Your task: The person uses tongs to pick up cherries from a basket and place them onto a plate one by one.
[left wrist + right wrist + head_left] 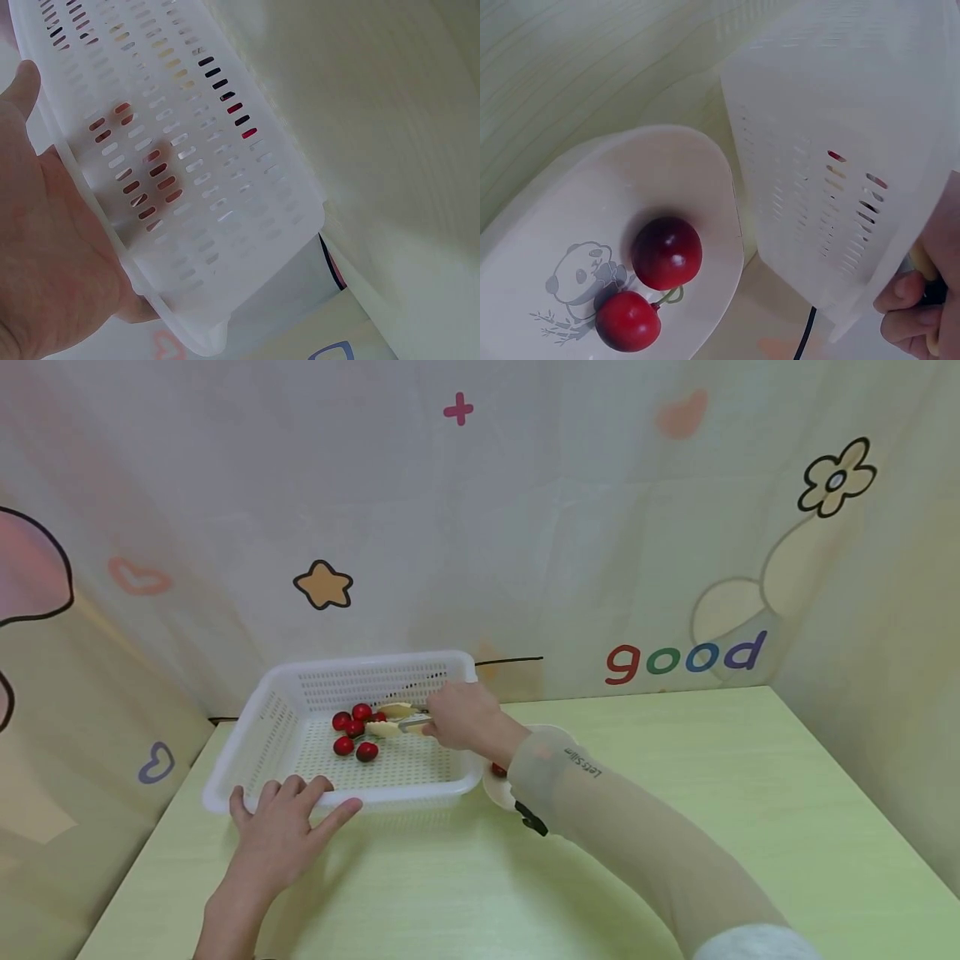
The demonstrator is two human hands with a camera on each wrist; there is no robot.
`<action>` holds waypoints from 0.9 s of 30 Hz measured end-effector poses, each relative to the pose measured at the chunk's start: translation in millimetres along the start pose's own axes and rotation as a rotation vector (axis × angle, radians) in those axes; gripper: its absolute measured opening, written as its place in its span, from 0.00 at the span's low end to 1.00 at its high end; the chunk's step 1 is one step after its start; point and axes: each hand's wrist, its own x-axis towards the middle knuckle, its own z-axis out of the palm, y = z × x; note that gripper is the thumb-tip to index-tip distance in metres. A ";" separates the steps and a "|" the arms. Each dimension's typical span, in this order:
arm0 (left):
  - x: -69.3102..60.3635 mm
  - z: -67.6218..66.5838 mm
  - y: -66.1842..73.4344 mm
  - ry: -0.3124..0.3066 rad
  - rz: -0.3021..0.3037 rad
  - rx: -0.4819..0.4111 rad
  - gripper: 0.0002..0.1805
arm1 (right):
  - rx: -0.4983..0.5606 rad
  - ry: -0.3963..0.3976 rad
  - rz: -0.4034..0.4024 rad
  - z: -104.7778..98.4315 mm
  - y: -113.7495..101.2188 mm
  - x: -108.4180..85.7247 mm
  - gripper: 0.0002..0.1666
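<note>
A white perforated plastic basket point(438, 789) holds several red cherries point(367, 752). Over its near rim, my left hand point(281, 827) holds on with the fingers reaching inside, their dark shapes showing through the holes in the left wrist view. My right hand point(463, 717) grips a pair of tongs point(384, 728) inside the basket. The tongs' beige tips are spread among the cherries at the back, with one cherry partly hidden between them. Beside the basket, a white panda-print dish point(721, 180) holds two cherries point(667, 253), largely covered by my right forearm in the head view.
The basket and dish stand on a pale wood-grain table point(420, 893). Behind them hangs a printed curtain point(525, 527), close to the basket's far side. A sleeve point(637, 827) covers the right forearm, which crosses above the dish.
</note>
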 end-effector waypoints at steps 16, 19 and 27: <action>-0.4 -0.4 -0.9 0.002 -0.001 -0.009 0.33 | 0.012 0.046 -0.044 -10.4 7.9 -7.2 0.22; -0.5 0.0 -1.2 0.002 -0.001 -0.011 0.33 | 0.040 0.050 -0.048 -12.5 10.0 -9.6 0.21; -0.9 0.8 -0.2 0.005 0.000 -0.014 0.34 | 0.085 0.058 -0.051 -17.2 17.4 -19.1 0.21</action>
